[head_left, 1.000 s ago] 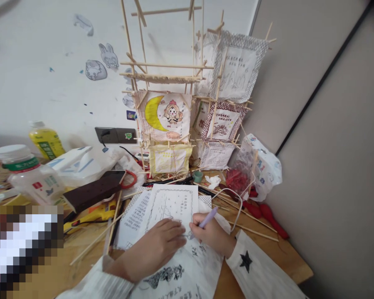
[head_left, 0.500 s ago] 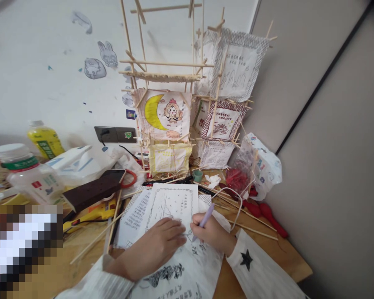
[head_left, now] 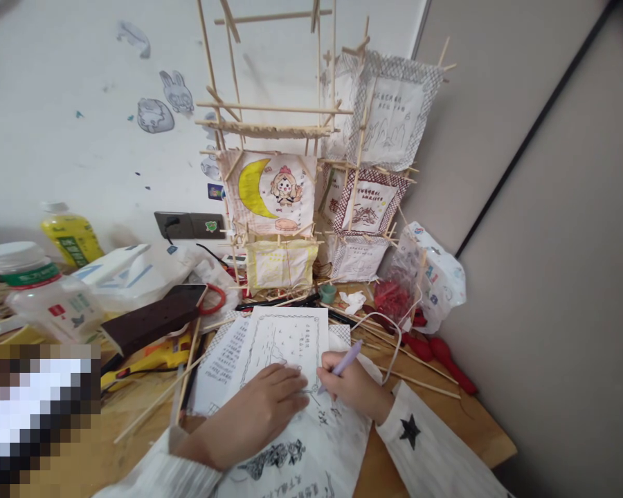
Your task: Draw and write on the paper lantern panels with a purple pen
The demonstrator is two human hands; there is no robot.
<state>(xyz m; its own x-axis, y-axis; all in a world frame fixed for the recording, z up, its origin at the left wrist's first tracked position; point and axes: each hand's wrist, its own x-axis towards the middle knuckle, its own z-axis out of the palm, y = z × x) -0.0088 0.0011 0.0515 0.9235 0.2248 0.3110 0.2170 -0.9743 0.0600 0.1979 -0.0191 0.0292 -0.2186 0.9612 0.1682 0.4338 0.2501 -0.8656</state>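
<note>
In my right hand (head_left: 354, 385) is a lilac pen (head_left: 347, 360), tilted, its lower end at the bottom right corner of a white drawing sheet (head_left: 291, 339). That sheet carries a wavy border, a line landscape and handwritten characters. My left hand (head_left: 270, 408) lies flat across the lower part of the sheet, fingers stretched towards the right hand. Beneath both spreads a larger sheet (head_left: 337, 449) with black ink figures and writing. Another handwritten page (head_left: 221, 373) shows at the left. My left hand hides part of the drawing.
Behind the sheets stand stick frames (head_left: 275, 108) with decorated paper panels (head_left: 277, 194). To the left are a white-capped bottle (head_left: 46, 297), a dark brown box (head_left: 156, 319) and a yellow tool (head_left: 156, 361). Red-handled tools (head_left: 451, 363), loose sticks and a white cord (head_left: 394, 346) lie right.
The pen and my right fingers have shifted slightly at the sheet's lower right corner. My left hand stays on the paper. The whole view has moved a little.
</note>
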